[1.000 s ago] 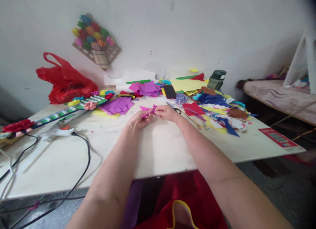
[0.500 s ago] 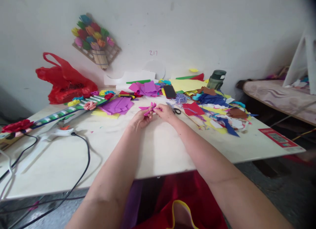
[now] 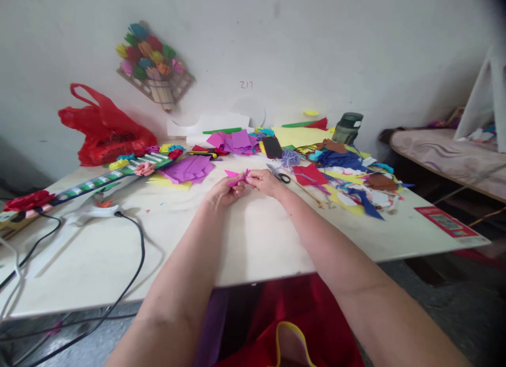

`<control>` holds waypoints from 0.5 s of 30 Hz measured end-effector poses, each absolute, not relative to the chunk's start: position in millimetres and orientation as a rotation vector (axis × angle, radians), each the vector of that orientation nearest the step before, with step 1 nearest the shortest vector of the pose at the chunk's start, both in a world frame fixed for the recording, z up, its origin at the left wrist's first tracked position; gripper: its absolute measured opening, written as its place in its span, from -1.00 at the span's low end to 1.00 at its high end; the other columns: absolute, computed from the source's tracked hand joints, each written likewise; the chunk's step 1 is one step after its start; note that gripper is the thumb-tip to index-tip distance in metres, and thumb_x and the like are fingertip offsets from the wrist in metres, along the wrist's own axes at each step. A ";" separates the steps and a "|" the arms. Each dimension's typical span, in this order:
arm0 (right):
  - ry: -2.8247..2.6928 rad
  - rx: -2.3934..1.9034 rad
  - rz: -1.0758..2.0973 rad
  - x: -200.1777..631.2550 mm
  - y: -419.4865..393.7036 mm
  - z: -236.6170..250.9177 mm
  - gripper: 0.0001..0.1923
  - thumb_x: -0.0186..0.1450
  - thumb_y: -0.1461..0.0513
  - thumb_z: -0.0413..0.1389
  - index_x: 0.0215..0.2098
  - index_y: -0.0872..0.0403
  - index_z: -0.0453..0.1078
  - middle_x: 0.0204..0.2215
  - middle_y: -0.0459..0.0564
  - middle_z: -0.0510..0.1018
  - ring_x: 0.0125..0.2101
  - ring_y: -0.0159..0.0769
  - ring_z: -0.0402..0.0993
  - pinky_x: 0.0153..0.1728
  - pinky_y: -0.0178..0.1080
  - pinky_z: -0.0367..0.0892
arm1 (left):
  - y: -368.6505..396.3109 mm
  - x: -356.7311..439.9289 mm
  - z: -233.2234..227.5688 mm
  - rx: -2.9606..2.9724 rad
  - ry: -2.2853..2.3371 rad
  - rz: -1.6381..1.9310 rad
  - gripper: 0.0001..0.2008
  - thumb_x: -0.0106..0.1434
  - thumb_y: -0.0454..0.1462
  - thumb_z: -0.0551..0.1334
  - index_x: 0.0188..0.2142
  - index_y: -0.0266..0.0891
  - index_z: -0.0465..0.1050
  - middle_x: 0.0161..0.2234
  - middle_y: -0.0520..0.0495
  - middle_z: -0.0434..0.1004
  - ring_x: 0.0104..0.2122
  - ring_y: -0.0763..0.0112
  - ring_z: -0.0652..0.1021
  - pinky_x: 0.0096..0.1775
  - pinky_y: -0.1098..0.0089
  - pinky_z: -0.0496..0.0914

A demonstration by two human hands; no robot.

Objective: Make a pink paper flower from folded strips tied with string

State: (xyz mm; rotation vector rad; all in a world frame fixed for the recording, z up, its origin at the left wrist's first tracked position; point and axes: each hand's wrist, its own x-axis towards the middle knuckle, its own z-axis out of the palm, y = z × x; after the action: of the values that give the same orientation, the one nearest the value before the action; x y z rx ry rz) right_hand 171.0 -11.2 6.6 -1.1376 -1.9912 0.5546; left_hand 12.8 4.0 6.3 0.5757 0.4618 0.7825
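Both my hands meet over the middle of the white table, pinching a small piece of magenta craft paper (image 3: 232,174) that looks folded or gathered. My left hand (image 3: 226,192) is closed round its lower part, and a pointed end sticks out past the fingers to the left. On the other side my right hand (image 3: 264,182) pinches the gathered part with thumb and fingers. Much of the paper is hidden by the fingers. Black-handled scissors (image 3: 283,178) lie just right of my right hand. A stack of purple sheets (image 3: 188,169) is to the left, beyond my left hand.
A glue gun (image 3: 89,214) with a black cord lies at the left. Behind it are a strip with paper flowers (image 3: 114,174) and a red plastic bag (image 3: 106,135). A phone (image 3: 272,147), coloured scraps (image 3: 340,161) and a bottle (image 3: 348,127) stand or lie toward the back and right.
My right fingers have closed further over the magenta paper and moved slightly lower. The petal-like tips that stood up between my hands now show less.
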 end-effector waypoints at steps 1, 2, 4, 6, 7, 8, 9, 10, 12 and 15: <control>-1.980 -1.099 0.618 171.4 -11.4 7.3 -0.77 0.14 0.19 -0.04 -0.63 0.11 0.20 -0.70 -0.18 0.23 -0.62 -0.49 0.13 -0.53 -0.38 0.09 | 4.6 11.4 5.9 0.571 0.450 0.759 -0.81 0.27 -0.42 0.00 -0.43 -0.38 0.32 -0.69 0.13 0.06 -0.76 0.71 0.19 -0.73 0.69 0.08; -1.967 -1.063 0.684 171.8 -11.7 8.3 -0.78 0.14 0.18 -0.03 -0.62 0.11 0.20 -0.70 -0.19 0.23 -0.63 -0.50 0.13 -0.54 -0.38 0.10 | 5.1 10.0 5.5 0.564 0.435 0.737 -0.80 0.28 -0.41 -0.01 -0.44 -0.37 0.31 -0.69 0.13 0.05 -0.76 0.71 0.19 -0.74 0.70 0.07; -1.933 -1.001 0.813 172.1 -12.9 10.5 -0.78 0.13 0.16 -0.02 -0.61 0.11 0.20 -0.69 -0.20 0.24 -0.65 -0.51 0.15 -0.56 -0.38 0.13 | 5.4 8.1 5.5 0.544 0.411 0.711 -0.79 0.29 -0.40 -0.01 -0.46 -0.35 0.28 -0.68 0.14 0.04 -0.76 0.71 0.19 -0.73 0.71 0.06; -1.892 -0.967 0.903 171.6 -13.8 11.8 -0.77 0.13 0.15 0.00 -0.60 0.10 0.19 -0.69 -0.20 0.25 -0.67 -0.52 0.16 -0.57 -0.39 0.15 | 4.8 7.7 6.6 0.522 0.408 0.702 -0.79 0.29 -0.39 -0.02 -0.46 -0.34 0.27 -0.68 0.15 0.03 -0.76 0.72 0.18 -0.73 0.71 0.06; -1.871 -0.965 0.930 171.1 -13.9 11.7 -0.77 0.13 0.14 0.01 -0.60 0.10 0.19 -0.69 -0.20 0.26 -0.67 -0.53 0.17 -0.58 -0.39 0.16 | 4.4 8.1 7.4 0.513 0.416 0.703 -0.79 0.29 -0.39 -0.02 -0.46 -0.34 0.27 -0.68 0.15 0.02 -0.76 0.72 0.18 -0.74 0.72 0.06; -1.851 -0.973 0.948 170.3 -13.6 10.9 -0.77 0.13 0.14 0.02 -0.60 0.10 0.19 -0.69 -0.20 0.27 -0.68 -0.54 0.17 -0.59 -0.40 0.16 | 4.0 8.8 8.3 0.505 0.427 0.709 -0.79 0.29 -0.38 -0.02 -0.46 -0.34 0.27 -0.68 0.15 0.02 -0.76 0.72 0.17 -0.74 0.72 0.05; -1.831 -0.987 0.957 169.3 -12.9 9.7 -0.76 0.13 0.13 0.02 -0.60 0.11 0.19 -0.69 -0.20 0.27 -0.69 -0.55 0.17 -0.61 -0.41 0.16 | 3.7 9.8 9.0 0.497 0.439 0.723 -0.79 0.29 -0.39 -0.02 -0.45 -0.35 0.27 -0.68 0.14 0.03 -0.76 0.73 0.17 -0.74 0.72 0.05; -1.811 -1.007 0.957 168.2 -11.9 8.0 -0.75 0.13 0.12 0.03 -0.60 0.11 0.19 -0.69 -0.20 0.28 -0.70 -0.55 0.17 -0.63 -0.41 0.15 | 3.6 10.8 9.6 0.490 0.449 0.744 -0.79 0.29 -0.39 -0.02 -0.45 -0.35 0.28 -0.68 0.14 0.04 -0.76 0.73 0.16 -0.75 0.73 0.04; -1.756 -1.053 0.934 166.0 -9.6 4.6 -0.75 0.13 0.11 0.04 -0.59 0.11 0.20 -0.69 -0.19 0.29 -0.72 -0.56 0.16 -0.66 -0.41 0.14 | 3.7 12.8 9.9 0.483 0.456 0.789 -0.79 0.29 -0.41 -0.02 -0.43 -0.36 0.30 -0.68 0.13 0.06 -0.76 0.74 0.17 -0.74 0.74 0.06; -1.654 -1.110 0.870 163.7 -8.2 2.7 -0.78 0.10 0.13 0.08 -0.54 0.11 0.24 -0.68 -0.19 0.33 -0.73 -0.55 0.18 -0.68 -0.41 0.14 | 4.0 14.4 9.4 0.483 0.442 0.826 -0.81 0.28 -0.43 -0.02 -0.40 -0.38 0.32 -0.67 0.12 0.09 -0.75 0.73 0.19 -0.73 0.74 0.08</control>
State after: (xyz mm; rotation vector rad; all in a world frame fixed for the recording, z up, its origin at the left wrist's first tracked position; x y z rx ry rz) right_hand 163.7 -8.2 2.7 -1.1098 -1.6543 0.8696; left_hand 14.4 4.0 9.4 0.4825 0.4423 0.8255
